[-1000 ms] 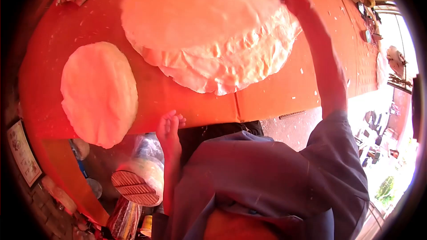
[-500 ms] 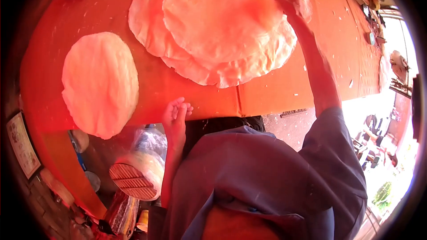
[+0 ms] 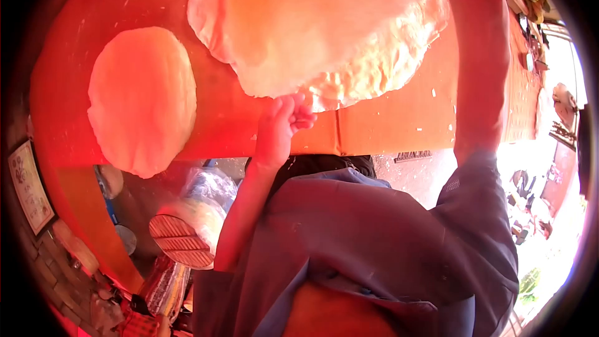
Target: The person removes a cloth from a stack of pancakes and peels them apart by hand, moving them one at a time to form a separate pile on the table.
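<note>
A large, thin round dough sheet [image 3: 299,25] is raised towards me at the top, its surface blurred by motion. Beneath it shows the wrinkled, brightly lit rim of another dough sheet [image 3: 393,62]. My left hand [image 3: 285,126] is at the near edge of these sheets, fingers curled in towards the thumb; whether any dough is between them is hidden. My right forearm [image 3: 480,68] reaches up past the right side of the pile, and the hand itself is beyond the top of the view. A smaller oval dough round [image 3: 142,101] lies flat on the left.
An orange-covered table [image 3: 387,131] stretches across the view, with white flakes on it. Below its near edge, a plastic-wrapped bundle with a ridged round end [image 3: 182,241] is at the left. Small items [image 3: 530,40] sit along the far right edge.
The top dough sheet has risen and come closer, covering more of the pile. My left hand has moved right and up to its edge, fingers curling. My right hand has gone out of view upwards.
</note>
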Motion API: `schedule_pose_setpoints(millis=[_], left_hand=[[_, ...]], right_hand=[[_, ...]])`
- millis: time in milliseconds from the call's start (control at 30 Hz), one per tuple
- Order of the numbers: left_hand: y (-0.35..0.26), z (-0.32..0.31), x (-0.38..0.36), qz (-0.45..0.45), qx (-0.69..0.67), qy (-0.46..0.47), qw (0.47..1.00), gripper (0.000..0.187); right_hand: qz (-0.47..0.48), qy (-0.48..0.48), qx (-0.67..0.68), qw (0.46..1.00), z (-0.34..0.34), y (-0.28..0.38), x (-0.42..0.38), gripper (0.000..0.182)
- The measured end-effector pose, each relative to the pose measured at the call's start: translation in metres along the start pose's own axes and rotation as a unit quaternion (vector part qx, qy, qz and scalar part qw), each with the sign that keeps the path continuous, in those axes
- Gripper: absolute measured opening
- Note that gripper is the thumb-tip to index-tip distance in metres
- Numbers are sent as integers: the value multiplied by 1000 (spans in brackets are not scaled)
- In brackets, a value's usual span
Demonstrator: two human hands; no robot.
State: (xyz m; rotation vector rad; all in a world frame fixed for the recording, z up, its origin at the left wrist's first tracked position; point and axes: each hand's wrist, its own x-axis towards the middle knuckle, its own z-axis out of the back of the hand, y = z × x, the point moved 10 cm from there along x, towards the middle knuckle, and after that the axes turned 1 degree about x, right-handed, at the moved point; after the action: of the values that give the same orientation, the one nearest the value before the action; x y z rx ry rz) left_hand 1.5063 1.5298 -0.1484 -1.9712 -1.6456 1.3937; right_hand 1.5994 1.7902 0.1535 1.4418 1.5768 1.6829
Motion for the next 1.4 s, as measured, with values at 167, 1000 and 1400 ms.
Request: schedule_pose_setpoints(millis=[167, 1000, 1400], left_hand=[[-29, -23, 32, -71, -336, 83, 935, 48], [-4, -14, 51, -4, -275, -74, 959, 25], [-3, -10, 47, -36, -245, -18, 969, 40]], right_hand=[[-288, -5, -53, 956, 127, -141, -61, 32], [229, 153, -571, 773, -40, -53, -125, 27], [53, 301, -574, 760, -55, -144, -210, 51]])
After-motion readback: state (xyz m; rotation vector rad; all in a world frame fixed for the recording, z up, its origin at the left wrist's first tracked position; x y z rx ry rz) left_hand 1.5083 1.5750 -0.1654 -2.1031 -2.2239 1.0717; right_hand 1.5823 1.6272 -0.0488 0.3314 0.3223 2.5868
